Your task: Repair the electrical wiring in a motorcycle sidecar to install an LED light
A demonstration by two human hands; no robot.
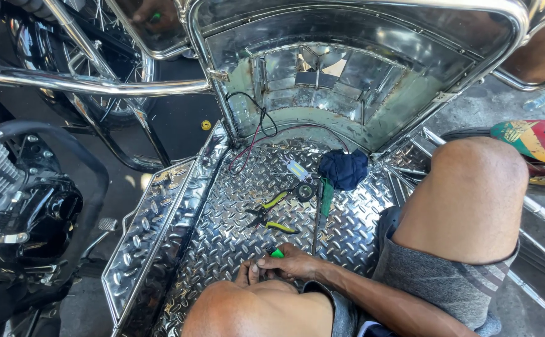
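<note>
My right hand point(292, 264) rests low over the diamond-plate floor point(222, 243) of a chrome sidecar, its fingers closed around a small bright green object point(276, 253). My left hand point(246, 273) touches it from the left. Only the left fingertips show, because my left knee point(254, 309) hides the rest of that hand. Whatever sits between the two hands is too small to make out. Just beyond the hands lie pliers with yellow-green handles point(274, 216).
On the floor are a black tape roll point(305, 191), a green-handled screwdriver point(327, 196), a thin rod point(316, 224), a dark blue cloth point(344, 168) and red and black wires point(254, 137). My right knee point(472, 193) rises at right. A motorcycle engine point(17, 206) stands at left.
</note>
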